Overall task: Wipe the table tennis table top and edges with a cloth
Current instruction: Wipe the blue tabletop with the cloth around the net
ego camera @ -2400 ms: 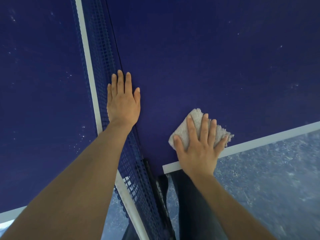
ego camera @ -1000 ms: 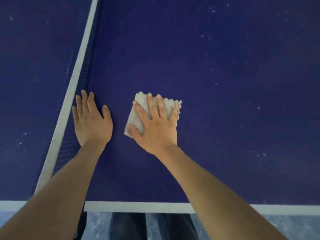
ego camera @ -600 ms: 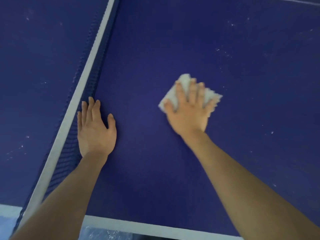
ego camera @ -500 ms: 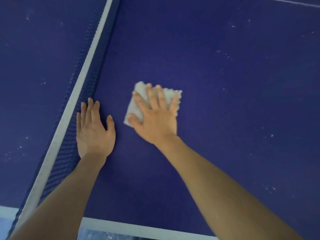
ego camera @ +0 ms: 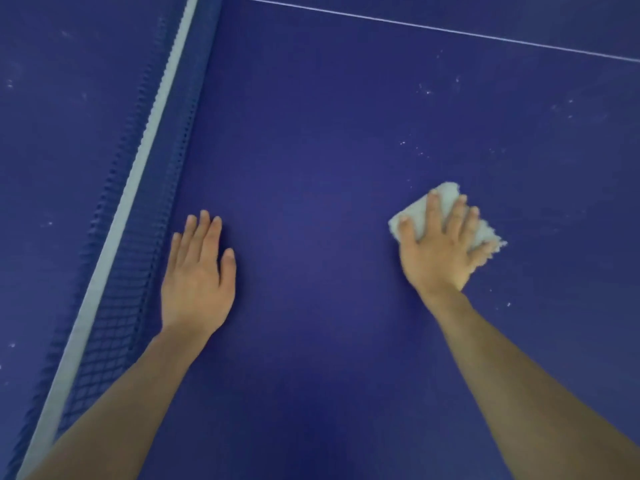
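Folded white cloth [ego camera: 420,212] lying flat on the dark blue table top [ego camera: 329,140], right of centre, white specks nearby

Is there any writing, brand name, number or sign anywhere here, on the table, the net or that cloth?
None: no word, number or logo shows in this view.
The blue table top carries only a thin white line and pale specks.
The net has a plain white band, no print.
The cloth under the right hand is plain white.
The left hand rests flat on bare table.
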